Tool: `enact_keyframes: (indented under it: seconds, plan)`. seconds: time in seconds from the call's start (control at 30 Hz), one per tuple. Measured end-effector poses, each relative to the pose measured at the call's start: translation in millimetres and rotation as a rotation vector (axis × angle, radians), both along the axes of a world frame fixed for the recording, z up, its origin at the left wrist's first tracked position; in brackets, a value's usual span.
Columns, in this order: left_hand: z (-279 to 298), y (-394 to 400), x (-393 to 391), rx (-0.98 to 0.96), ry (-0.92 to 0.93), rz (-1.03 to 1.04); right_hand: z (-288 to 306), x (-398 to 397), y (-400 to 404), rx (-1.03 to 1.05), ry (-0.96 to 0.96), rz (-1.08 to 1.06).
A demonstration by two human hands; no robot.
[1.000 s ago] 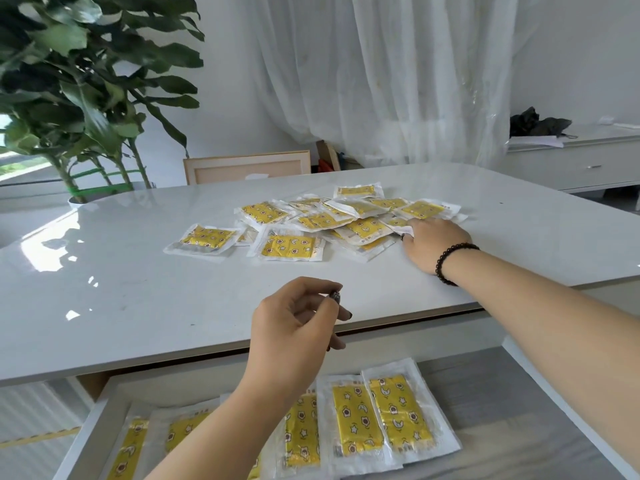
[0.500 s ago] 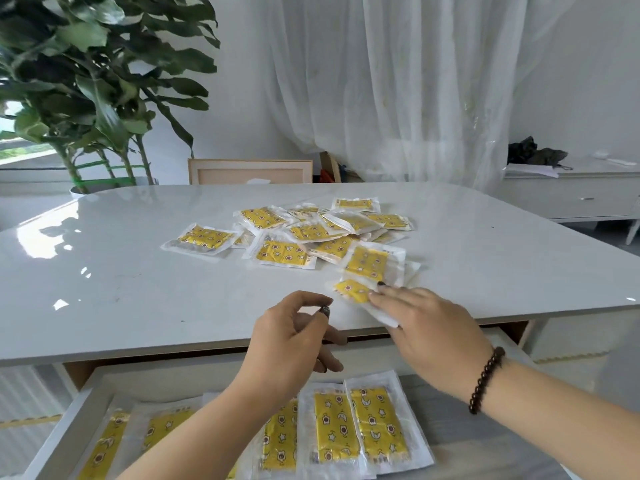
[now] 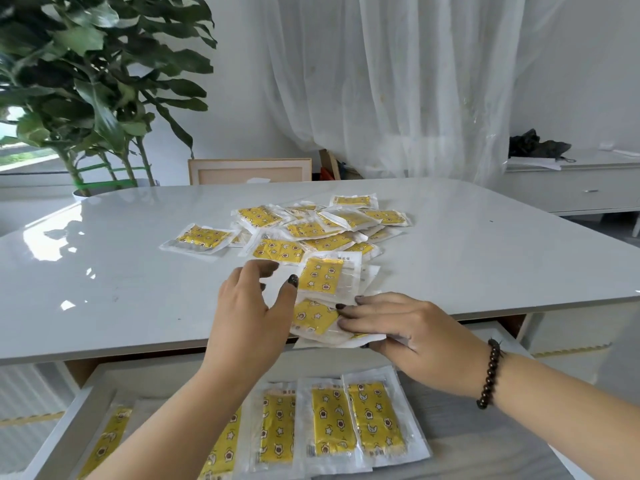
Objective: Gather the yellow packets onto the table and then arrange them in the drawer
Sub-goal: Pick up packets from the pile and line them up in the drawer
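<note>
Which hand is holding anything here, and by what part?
The right hand pinches a yellow packet by its near right edge at the table edge. The left hand holds nothing.

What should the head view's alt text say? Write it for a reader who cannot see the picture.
A person's right hand pinches a few yellow packets at the near edge of a white table, the open left hand reaching beside them. More packets lie heaped mid-table, and a row lines the open drawer below.
</note>
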State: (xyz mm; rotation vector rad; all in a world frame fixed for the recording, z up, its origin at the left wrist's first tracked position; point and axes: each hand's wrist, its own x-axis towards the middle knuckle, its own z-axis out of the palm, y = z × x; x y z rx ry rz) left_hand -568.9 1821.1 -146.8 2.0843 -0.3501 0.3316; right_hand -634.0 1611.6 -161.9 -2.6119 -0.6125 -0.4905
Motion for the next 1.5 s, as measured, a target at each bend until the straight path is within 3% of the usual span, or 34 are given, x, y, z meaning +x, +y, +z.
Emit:
enact_keyframes:
  seconds: [0.1, 0.33, 0.53, 0.67, 0.77, 0.9, 1.0, 1.1, 1.33, 1.5]
  plan:
    - [0.0, 3.1, 6.7, 0.067, 0.138, -0.019, -1.5, 0.6, 2.2, 0.057, 0.031, 0.078]
    - [4.7, 3.2, 15.6, -0.020, 0.147, 0.043, -7.4, 6.4, 11.8, 0.094, -0.006, 0.207]
    - [7.9, 10.6, 20.1, -0.369, 0.160, 0.134, -4.0, 15.5, -0.9, 0.053, -0.086, 0.183]
    - [5.9, 17.3, 24.9, -0.674, 0.287, 0.107, 5.5, 24.2, -16.0, 0.065, -0.060, -0.003]
    - [11.6, 16.6, 20.5, -0.919, 0.342, 0.028, 21.8, 29.9, -24.2, 0.096, 0.145, -0.234]
    - [18.6, 13.9, 17.9, -1.329, 0.431, -0.076, 55.7, 34.3, -28.2, -0.096, 0.373, -0.403]
    - [15.7, 13.9, 21.0, -1.463, 0.504, -0.217, 74.7, 36.7, -14.3, 0.003, 0.214, -0.470]
    - [16.6, 11.2, 17.3, -1.480, 0.541, -0.318, 71.6, 43.9, 11.3, 0.066, 0.084, -0.487]
    - [15.2, 11.9, 11.3, -1.310, 0.503, -0.362, 60.0, 82.5, 51.4, -0.144, 0.371, -0.699]
    - [12.5, 13.0, 14.2, -1.139, 0.447, -0.267, 67.7, 100.7, 53.2, -0.005, 0.542, -0.667]
